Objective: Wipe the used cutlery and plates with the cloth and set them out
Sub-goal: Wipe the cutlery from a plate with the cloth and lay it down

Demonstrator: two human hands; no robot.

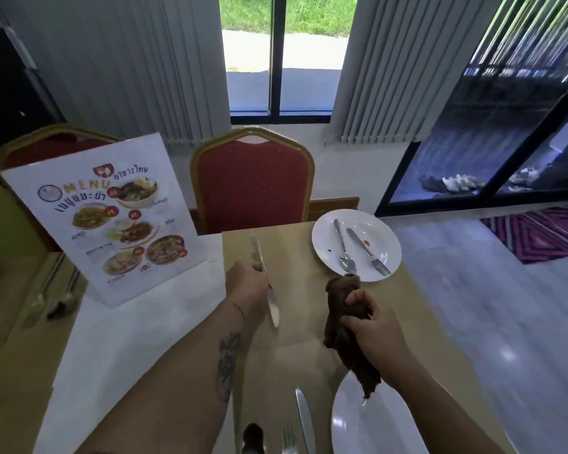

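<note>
My left hand (245, 279) grips a table knife (272, 302) over the middle of the table, handle pointing away and blade toward me. My right hand (369, 326) is closed around a bunched brown cloth (341, 301), which hangs down to its right. At the far right corner a white plate (325, 235) carries a spoon (344, 249) and a fork (368, 251), with small stains on it. A second white plate (368, 424) lies at the near edge, with a knife (305, 421) and a fork (287, 437) to its left.
A standing menu card (112, 217) occupies the left of the table (292, 348). Blurred cutlery (46, 306) lies left of it. Two red chairs (253, 181) face me across the table. Beyond the table's right edge are open floor and a patterned rug (545, 231).
</note>
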